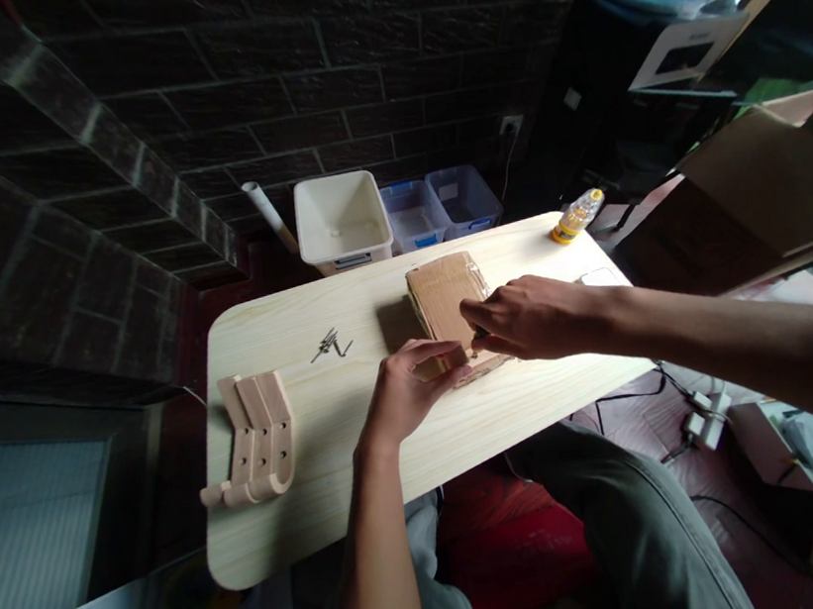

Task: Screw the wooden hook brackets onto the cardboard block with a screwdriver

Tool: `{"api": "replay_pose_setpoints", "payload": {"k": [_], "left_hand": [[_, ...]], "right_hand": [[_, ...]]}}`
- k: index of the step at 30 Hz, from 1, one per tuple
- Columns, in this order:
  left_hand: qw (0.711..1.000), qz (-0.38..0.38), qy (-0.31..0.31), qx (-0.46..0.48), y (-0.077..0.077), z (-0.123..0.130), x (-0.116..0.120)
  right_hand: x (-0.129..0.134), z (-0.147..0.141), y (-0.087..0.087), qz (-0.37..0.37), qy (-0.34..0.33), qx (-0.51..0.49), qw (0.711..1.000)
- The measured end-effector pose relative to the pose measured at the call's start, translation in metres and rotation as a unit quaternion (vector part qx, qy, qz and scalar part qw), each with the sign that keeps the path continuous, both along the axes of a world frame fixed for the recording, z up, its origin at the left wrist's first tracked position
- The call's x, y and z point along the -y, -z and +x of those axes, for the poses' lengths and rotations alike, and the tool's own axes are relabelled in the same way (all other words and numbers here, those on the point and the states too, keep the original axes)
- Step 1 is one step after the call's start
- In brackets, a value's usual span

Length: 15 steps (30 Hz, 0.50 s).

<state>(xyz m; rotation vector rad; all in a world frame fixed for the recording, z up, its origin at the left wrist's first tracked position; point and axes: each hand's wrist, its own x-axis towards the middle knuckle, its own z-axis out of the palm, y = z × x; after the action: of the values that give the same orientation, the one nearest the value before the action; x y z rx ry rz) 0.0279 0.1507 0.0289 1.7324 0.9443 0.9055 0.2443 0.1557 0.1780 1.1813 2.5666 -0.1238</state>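
A cardboard block (446,289) wrapped with clear tape lies on the light wooden table (348,432). At its near edge my left hand (409,384) pinches a small wooden piece (458,356) between thumb and fingers. My right hand (517,320) is closed around a small dark tool, mostly hidden by the fingers, just right of the wooden piece. Several screws (331,343) lie loose left of the block. Curved wooden pieces with holes (263,433) sit side by side at the table's left end.
A bottle with a yellow cap (579,216) lies near the far right corner. Beyond the far edge are a white bin (342,218), clear boxes (414,214) and a white tube (270,217). Cables and a power strip (707,417) are on the floor at right.
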Motion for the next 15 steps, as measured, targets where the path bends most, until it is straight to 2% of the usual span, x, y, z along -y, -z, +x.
{"api": "replay_pose_setpoints", "payload": {"k": [7,15], "left_hand": [[1.0,0.011,-0.004,0.002,-0.0032,0.0008,0.0012],[1.0,0.007,-0.007,-0.002,-0.0032,0.0019,0.0013]], "right_hand": [[0.0004,0.0008,-0.0004,-0.016,-0.022,-0.027,0.999],[0.0009,-0.003,-0.0022,-0.01,0.008,-0.007,1.0]]}}
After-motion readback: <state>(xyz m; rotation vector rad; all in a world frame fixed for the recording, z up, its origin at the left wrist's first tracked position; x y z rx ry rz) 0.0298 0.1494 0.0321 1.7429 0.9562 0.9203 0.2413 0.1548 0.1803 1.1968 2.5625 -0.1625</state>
